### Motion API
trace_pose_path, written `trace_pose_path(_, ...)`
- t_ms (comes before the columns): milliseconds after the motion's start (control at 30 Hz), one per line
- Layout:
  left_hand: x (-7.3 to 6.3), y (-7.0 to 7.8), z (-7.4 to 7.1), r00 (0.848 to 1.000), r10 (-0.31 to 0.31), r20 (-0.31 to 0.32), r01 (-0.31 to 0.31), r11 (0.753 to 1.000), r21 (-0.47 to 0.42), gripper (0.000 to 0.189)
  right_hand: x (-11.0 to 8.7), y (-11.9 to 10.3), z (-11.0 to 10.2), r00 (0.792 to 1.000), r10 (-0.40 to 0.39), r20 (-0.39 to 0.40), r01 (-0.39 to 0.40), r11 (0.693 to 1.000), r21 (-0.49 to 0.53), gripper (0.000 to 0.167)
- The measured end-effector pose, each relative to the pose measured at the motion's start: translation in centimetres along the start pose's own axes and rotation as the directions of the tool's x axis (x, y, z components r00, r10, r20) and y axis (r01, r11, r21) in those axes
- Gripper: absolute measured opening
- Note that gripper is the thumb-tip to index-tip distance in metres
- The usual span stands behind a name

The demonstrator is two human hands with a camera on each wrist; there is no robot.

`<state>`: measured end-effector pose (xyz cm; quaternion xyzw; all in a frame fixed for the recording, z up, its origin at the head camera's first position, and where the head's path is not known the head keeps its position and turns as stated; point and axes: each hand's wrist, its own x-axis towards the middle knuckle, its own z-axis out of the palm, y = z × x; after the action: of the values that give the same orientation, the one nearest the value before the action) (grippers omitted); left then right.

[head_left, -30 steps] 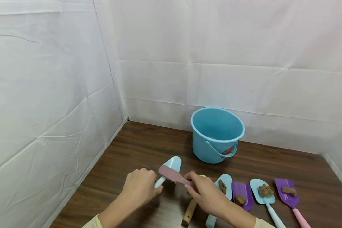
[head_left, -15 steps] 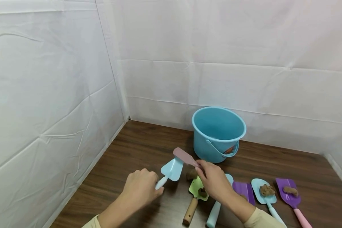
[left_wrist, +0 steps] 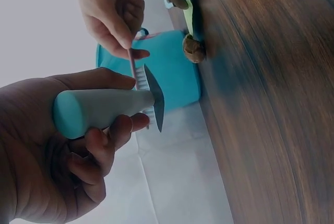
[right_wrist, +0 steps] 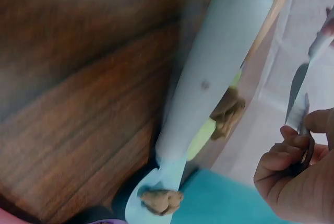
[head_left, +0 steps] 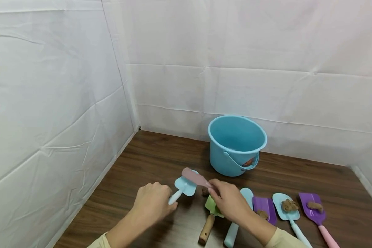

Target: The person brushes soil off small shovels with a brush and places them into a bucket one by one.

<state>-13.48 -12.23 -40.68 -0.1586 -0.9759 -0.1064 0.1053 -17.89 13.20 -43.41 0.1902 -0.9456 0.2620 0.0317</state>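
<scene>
I watched the pink brush [head_left: 194, 177] come back over the blade of the pale blue trowel [head_left: 187, 187]; half a second earlier it had been farther out, by the blade's tip, and before that lower, near the handle. I read this as a back-and-forth stroke, so the brushing seemed to be midway. The left hand [head_left: 154, 199] had barely shifted, which I judged gave the brush a steady target.

Its thumb and fingers pinched the trowel's handle, the lower fingers curled in. The right hand [head_left: 230, 199] pinched the brush's thin handle between thumb and forefinger, the other fingers folded.

The trowel was held up off the desk [head_left: 136, 165], nearer its left edge than its right. From the left wrist I saw bristles right beside the blade, but couldn't tell how hard they pressed, or whether the blade was clean.

The blue bucket [head_left: 218, 162] stood by the desk's back edge. A brown lump [head_left: 205, 192] sat between it and the green trowel [head_left: 207, 227], which lay partly under the right hand. Toward the desk's right edge lay two light-blue scoops [head_left: 232, 235] and two purple scoops [head_left: 265, 205], with brown clumps on them.
</scene>
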Motion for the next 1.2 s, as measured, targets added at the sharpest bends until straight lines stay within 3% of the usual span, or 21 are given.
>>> trace_pose_path(200,-0.2,0.1,-0.1,1.000,0.003,0.026,-0.002,1.000,-0.018,0.047,0.3,0.3,-0.4,0.998,0.050,-0.045,-0.050,0.999,0.002,0.012)
trace_pose_path(300,-0.3,-0.1,-0.1,1.000,-0.009,0.023,0.010,1.000,-0.016,0.049,-0.2,-0.7,-0.5,1.000,0.029,0.007,-0.029,0.998,0.058,0.014)
trace_pose_path(400,-0.4,-0.2,-0.1,1.000,-0.019,0.024,0.019,1.000,-0.009,0.052,-1.0,-1.8,-0.5,0.993,-0.035,0.109,0.024,0.995,0.098,0.019)
trace_pose_path(467,-0.3,-0.2,-0.1,0.999,-0.021,0.026,0.021,1.000,-0.001,0.052,-1.3,-2.2,-0.5,0.983,-0.068,0.168,0.051,0.993,0.103,0.022)
trace_pose_path(567,-0.3,-0.1,-0.1,0.999,-0.015,0.029,0.015,1.000,-0.006,0.052,-1.4,-2.2,-0.3,0.978,-0.072,0.195,0.058,0.995,0.078,0.022)
trace_pose_path(700,-0.4,0.1,-0.3,1.000,-0.007,0.026,0.008,1.000,-0.015,0.050,-0.6,-1.1,-0.3,0.990,-0.016,0.140,0.013,1.000,0.022,0.016)
trace_pose_path(900,-0.5,0.3,-0.8,0.999,0.003,0.035,-0.004,1.000,0.007,0.050,0.7,0.8,-1.1,0.998,0.045,0.045,-0.046,0.999,0.016,0.010)
trace_pose_path(1200,-0.5,0.1,-1.1,1.000,-0.002,0.024,0.002,1.000,0.010,0.049,1.2,2.2,-1.8,0.996,0.093,-0.011,-0.093,0.996,-0.001,0.022)
